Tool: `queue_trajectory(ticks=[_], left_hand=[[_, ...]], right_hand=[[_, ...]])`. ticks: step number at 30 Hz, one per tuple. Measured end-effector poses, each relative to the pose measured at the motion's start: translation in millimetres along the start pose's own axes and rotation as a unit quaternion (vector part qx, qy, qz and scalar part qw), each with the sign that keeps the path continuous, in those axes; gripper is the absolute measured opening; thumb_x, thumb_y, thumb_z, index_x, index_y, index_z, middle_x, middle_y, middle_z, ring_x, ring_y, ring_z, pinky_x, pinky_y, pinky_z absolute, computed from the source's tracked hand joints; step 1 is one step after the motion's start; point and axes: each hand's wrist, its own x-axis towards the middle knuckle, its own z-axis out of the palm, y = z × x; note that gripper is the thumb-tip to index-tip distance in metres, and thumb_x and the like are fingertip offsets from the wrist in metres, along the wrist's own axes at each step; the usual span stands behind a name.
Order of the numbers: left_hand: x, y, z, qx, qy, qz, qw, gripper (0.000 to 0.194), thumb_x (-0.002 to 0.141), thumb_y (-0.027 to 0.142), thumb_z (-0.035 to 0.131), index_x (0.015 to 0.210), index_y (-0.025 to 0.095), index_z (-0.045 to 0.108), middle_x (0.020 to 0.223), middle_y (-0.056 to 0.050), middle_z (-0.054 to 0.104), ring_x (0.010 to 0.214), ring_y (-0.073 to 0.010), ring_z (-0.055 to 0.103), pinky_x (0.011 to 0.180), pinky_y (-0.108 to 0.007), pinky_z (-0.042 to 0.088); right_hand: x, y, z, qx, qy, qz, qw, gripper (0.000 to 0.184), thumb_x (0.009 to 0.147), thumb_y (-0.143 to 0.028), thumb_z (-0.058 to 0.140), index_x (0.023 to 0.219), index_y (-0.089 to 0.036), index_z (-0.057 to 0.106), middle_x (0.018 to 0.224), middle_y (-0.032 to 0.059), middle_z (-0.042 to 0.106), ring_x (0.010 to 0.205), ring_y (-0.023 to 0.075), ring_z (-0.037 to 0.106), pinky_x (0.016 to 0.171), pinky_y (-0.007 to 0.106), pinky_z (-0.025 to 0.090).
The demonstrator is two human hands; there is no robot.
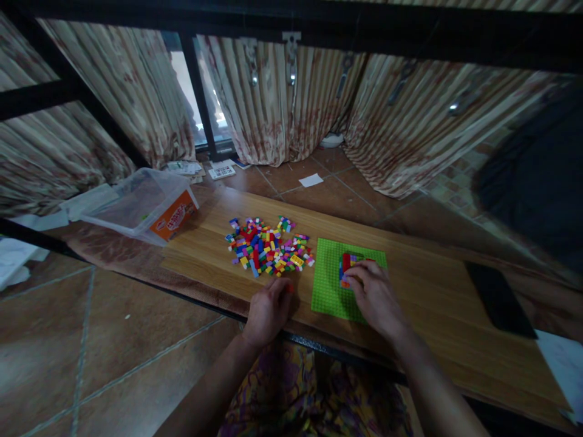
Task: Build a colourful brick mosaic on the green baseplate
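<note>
A green studded baseplate (327, 276) lies on the wooden table, bearing a small cluster of coloured toy bricks (347, 261) in red, blue and purple. My right hand (376, 297) is over the plate, its thumb and fingertips pinched at the near side of that cluster and hiding part of it. Whether a loose brick sits in the pinch cannot be made out. Left of the plate, my left hand (269, 308) is closed at the table's front edge, with a small red toy brick (289, 288) showing at its fingertips. Just beyond it spreads a pile of mixed toy bricks (268, 246).
A clear plastic tub (132, 203) with an orange label stands at the table's left end. A dark flat object (500, 298) lies on the right of the wooden table (430, 291), near white paper (562, 361). Curtains (282, 103) and floor tiles (348, 191) are behind.
</note>
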Motion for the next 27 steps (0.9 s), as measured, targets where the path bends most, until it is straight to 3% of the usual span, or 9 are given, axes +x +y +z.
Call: queue_trajectory(ticks=[8,16,27], left_hand=[[0,-2,-1.0,-0.008,-0.005,0.006,1.0,0.014,0.09,0.022,0.05,0.1,0.022,0.061,0.099,-0.004,0.069,0.09,-0.0158,0.067,0.081,-0.026,0.05],[0,-3,-0.6,-0.013,0.001,0.002,1.0,0.015,0.09,0.023,0.05,0.1,0.022,0.061,0.099,-0.003,0.07,0.091,-0.016,0.067,0.08,-0.026,0.05],[1,-2,-2.7,-0.046,-0.001,-0.037,0.998,0.015,0.088,0.026,0.053,0.101,0.022,0.061,0.09,-0.002,0.071,0.077,-0.0142,0.067,0.067,-0.023,0.049]], right_hand=[[7,12,3,0.001,-0.002,0.017,1.0,0.025,0.089,-0.037,0.052,0.085,-0.024,0.073,0.102,0.0083,0.061,0.098,0.0255,0.056,0.092,0.045,0.046],[12,13,1,0.008,-0.029,-0.001,1.0,0.027,0.089,-0.036,0.051,0.084,-0.022,0.074,0.101,0.0094,0.062,0.102,0.0266,0.055,0.094,0.045,0.045],[20,18,-1,0.038,-0.034,0.004,0.999,0.023,0.085,-0.039,0.057,0.078,-0.024,0.073,0.093,0.0061,0.065,0.09,0.0228,0.06,0.087,0.042,0.047]])
